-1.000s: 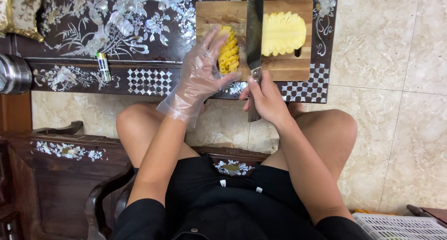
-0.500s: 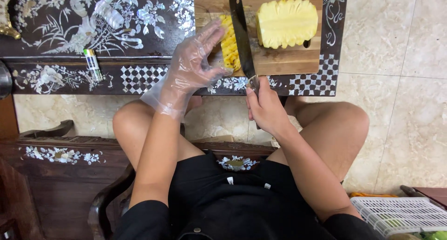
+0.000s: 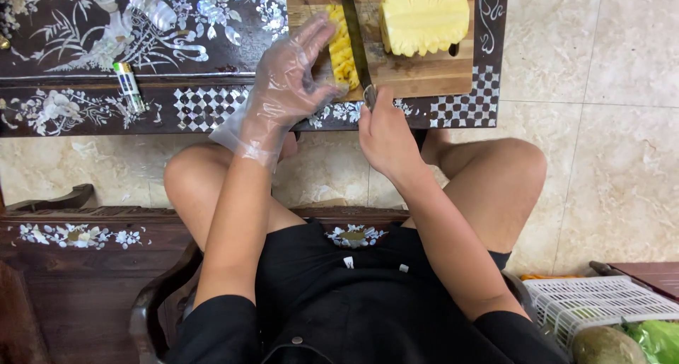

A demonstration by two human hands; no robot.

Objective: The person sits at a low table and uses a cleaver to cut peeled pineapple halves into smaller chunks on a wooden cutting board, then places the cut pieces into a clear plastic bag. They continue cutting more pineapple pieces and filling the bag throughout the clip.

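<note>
Resting near the top centre of the frame, the gloved left hand [image 3: 286, 88] lies with fingers spread, its grip apart, fingertips touching a narrow pineapple slice [image 3: 343, 49] on the wooden cutting board [image 3: 417, 78]. The bare right hand [image 3: 385, 134] has its grip clamped on the knife [image 3: 353, 39], whose blade lies just right of the slice. A larger peeled pineapple piece [image 3: 424, 18] sits further right on the dark inlaid tabletop [image 3: 141, 53].

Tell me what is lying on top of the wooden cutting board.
On the cutting board lie a peeled pineapple piece and a narrower cut slab, with the knife between them. The gloved left hand steadies the slab; the right hand grips the handle. The board's far edge is out of frame.
</note>
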